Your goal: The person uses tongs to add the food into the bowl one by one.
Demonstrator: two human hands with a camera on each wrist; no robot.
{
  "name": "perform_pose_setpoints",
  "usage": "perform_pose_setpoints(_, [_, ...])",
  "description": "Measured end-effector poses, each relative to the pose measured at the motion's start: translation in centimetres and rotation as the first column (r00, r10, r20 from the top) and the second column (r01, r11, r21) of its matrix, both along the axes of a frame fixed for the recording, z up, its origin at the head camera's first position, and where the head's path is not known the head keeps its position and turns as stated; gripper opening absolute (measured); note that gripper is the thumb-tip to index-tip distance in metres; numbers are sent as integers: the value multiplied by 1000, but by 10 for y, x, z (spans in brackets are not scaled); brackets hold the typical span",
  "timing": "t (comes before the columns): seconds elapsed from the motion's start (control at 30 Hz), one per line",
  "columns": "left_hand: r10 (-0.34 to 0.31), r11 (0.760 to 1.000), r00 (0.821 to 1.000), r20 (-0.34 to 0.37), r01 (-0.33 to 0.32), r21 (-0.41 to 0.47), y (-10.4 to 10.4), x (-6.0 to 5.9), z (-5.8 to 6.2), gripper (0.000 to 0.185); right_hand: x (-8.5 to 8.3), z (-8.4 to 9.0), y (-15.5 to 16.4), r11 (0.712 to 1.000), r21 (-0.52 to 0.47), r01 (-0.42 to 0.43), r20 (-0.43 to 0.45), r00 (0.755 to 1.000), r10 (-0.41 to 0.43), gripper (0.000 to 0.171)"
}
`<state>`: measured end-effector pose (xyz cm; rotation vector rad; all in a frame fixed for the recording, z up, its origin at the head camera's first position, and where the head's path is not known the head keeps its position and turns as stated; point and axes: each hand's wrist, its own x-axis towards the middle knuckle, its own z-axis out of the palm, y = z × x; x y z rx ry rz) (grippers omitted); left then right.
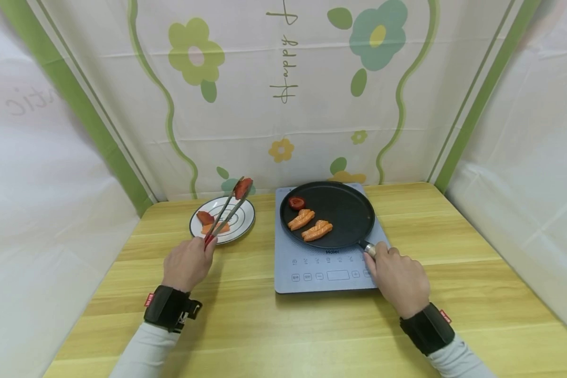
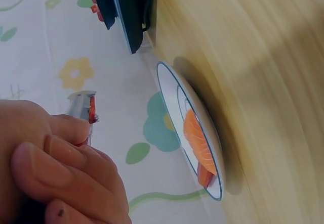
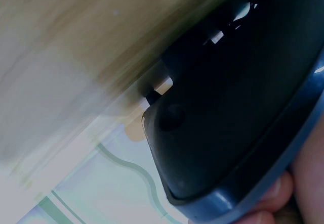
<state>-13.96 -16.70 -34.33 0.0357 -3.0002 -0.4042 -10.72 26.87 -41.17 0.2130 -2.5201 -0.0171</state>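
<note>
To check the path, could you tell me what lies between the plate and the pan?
Head view: only bare wooden table and cooktop edge between plate and pan.

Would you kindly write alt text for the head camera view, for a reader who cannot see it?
A person's left hand holds tongs gripping a red food slice above a white plate, while the right hand grips the handle of a black pan holding salmon slices on an induction cooker.

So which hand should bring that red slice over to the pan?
Left, probably: the left hand holds the tongs gripping the red slice above the plate; the right hand grips the pan's handle.
</note>
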Motion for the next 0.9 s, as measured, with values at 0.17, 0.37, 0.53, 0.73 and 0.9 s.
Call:
perform_pose_setpoints(0.17, [-17,1000,1000,-20,17,7,3,2,3,49,0,0,0,1000,-5,-4,7,1000,4,45])
perform_pose_setpoints(0.37, [-42,999,999,-31,43,10,5,4,5,50,0,0,0,1000,-3,-11,-4,1000,11,45])
perform_pose_setpoints(0.53, [-61,998,997,-42,62,1,9,4,7,49,1,-1,0,1000,6,-14,-25,1000,14,46])
perform_pose_setpoints(0.73, [-96,995,992,-84,94,-27,14,5,9,49,0,-2,0,1000,16,-16,-44,999,17,46])
perform_pose_setpoints(0.9, [-112,994,989,-99,110,-24,20,4,10,50,-1,-3,0,1000,14,-10,-24,1000,10,46])
